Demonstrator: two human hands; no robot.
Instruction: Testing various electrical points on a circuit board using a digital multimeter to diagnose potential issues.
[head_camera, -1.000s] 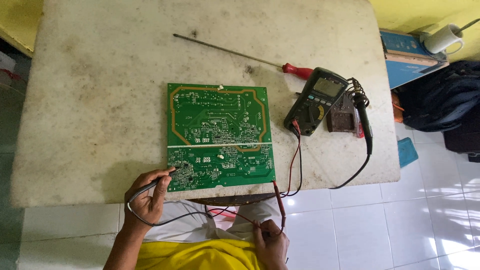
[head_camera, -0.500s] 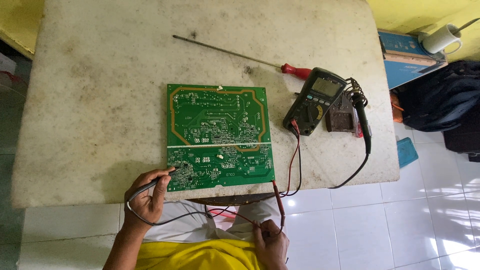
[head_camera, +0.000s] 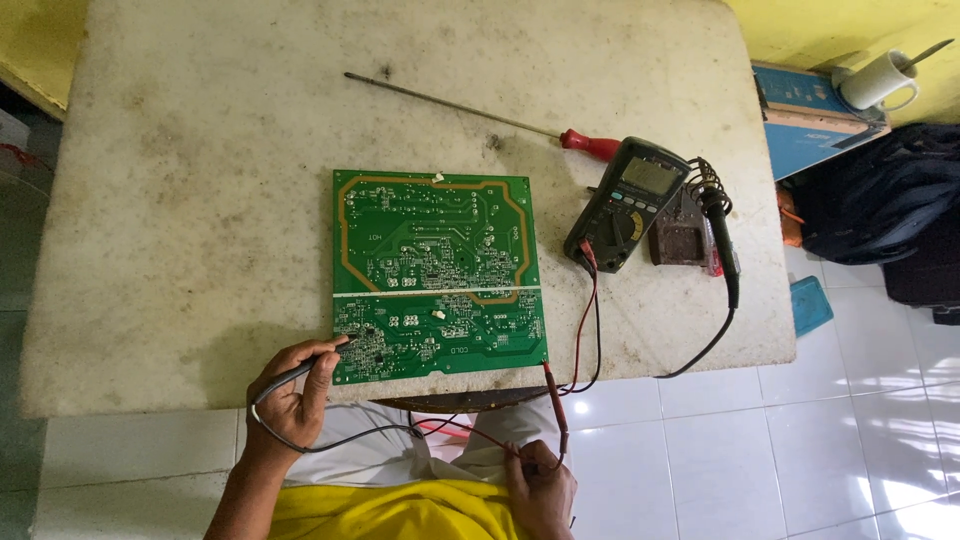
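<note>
Your left grip (head_camera: 290, 400) is closed pen-fashion on the black probe (head_camera: 300, 372), its tip touching the near-left corner of the green circuit board (head_camera: 437, 275). Your right grip (head_camera: 540, 490) sits low by your lap, below the worktop (head_camera: 200, 200) edge, fingers pinched on the red probe lead (head_camera: 553, 400); that probe's tip rests at the board's near-right corner. Board lies flat, solder side up, mid-worktop. Multimeter (head_camera: 628, 203) stands just right of the board, leads plugged in. Soldering iron (head_camera: 722, 235) rests in its stand beside the meter. Long red-handled screwdriver (head_camera: 480, 115) lies behind the board.
</note>
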